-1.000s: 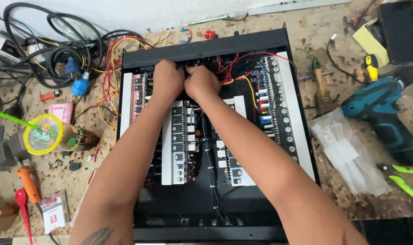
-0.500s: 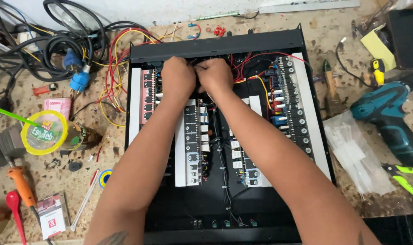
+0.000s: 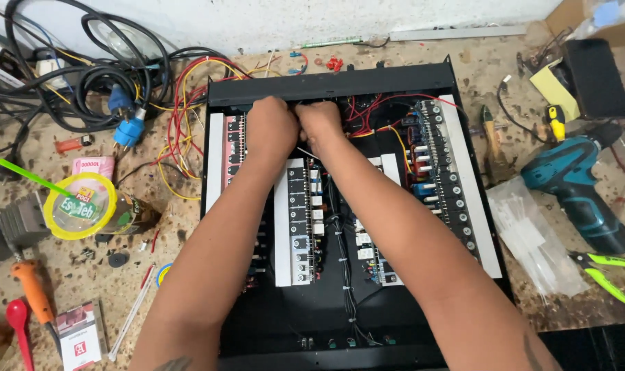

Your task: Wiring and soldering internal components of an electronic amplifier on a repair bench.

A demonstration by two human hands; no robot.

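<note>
Bright, even overhead light, soft shadows, sharp focus, slight wide-angle edge bending.

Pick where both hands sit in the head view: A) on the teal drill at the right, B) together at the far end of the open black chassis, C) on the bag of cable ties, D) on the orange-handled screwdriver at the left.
B: the left hand and right hand are side by side deep in the black chassis near its far wall, amid the red wires.
</note>
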